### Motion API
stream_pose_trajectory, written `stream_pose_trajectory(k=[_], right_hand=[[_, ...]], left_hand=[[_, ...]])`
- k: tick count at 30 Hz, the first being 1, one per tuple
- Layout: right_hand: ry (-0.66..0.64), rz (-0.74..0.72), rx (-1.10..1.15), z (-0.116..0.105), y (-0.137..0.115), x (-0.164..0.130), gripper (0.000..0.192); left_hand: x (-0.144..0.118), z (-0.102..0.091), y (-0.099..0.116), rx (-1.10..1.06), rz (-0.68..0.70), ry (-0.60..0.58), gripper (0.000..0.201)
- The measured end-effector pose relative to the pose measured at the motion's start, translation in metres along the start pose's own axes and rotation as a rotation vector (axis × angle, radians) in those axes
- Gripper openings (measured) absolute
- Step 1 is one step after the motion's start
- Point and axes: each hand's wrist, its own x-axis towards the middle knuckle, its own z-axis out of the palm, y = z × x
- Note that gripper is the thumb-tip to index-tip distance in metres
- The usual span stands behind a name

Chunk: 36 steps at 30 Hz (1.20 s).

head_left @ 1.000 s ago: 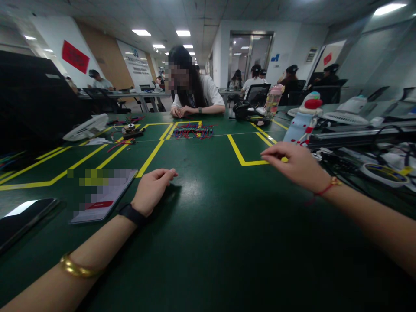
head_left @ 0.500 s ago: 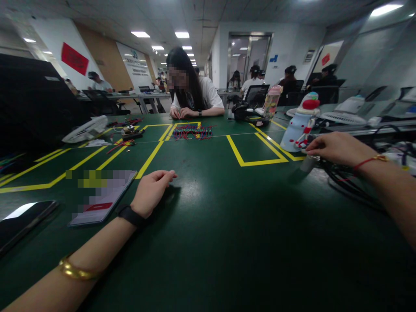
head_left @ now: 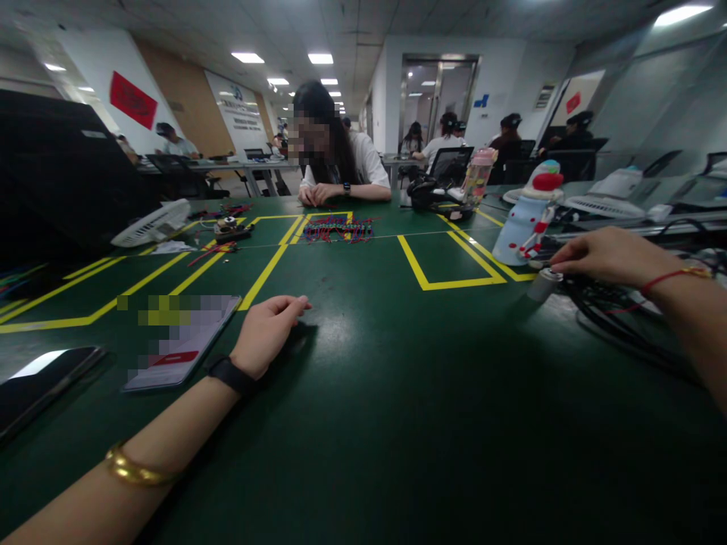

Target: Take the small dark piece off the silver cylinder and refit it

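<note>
Right hand (head_left: 602, 256) fingertips pinched the top of a small grey cylinder (head_left: 544, 284) standing beside the snowman-shaped bottle (head_left: 525, 219), at the edge of black cables (head_left: 613, 318); left hand (head_left: 266, 333) lay loosely curled, holding nothing, on the green table (head_left: 397, 393) next to a phone (head_left: 182, 341)
</note>
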Motion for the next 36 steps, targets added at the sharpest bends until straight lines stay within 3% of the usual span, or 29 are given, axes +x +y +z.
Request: stream_pose_trajectory(k=[4,9,16,20,30,33,36], right_hand=[[-0.055,0.017,0.028,0.001,-0.001,-0.001,0.026],[-0.024,0.042,0.010,0.001,0.000,0.000,0.037],[-0.070,0.002,0.068,0.005,0.008,0.004,0.019],[-0.104,-0.011,0.167,0.007,0.008,0.002,0.039],[-0.062,-0.049,-0.057,0.012,-0.002,0.003,0.037],[0.009,-0.113,-0.090,0.012,-0.013,-0.002,0.034],[0.121,-0.290,0.088,0.016,-0.047,-0.018,0.030]], left_hand=[[0.000,0.000,0.000,-0.019,-0.012,-0.012,0.039],[-0.001,0.000,0.002,-0.010,-0.004,-0.002,0.039],[-0.001,0.000,0.002,-0.002,0.002,-0.008,0.037],[0.001,0.000,-0.001,-0.002,0.000,-0.012,0.038],[-0.002,-0.001,0.001,0.027,0.009,-0.013,0.040],[-0.002,0.000,0.003,0.030,0.017,-0.011,0.039],[-0.001,0.001,0.004,0.034,0.023,-0.013,0.039]])
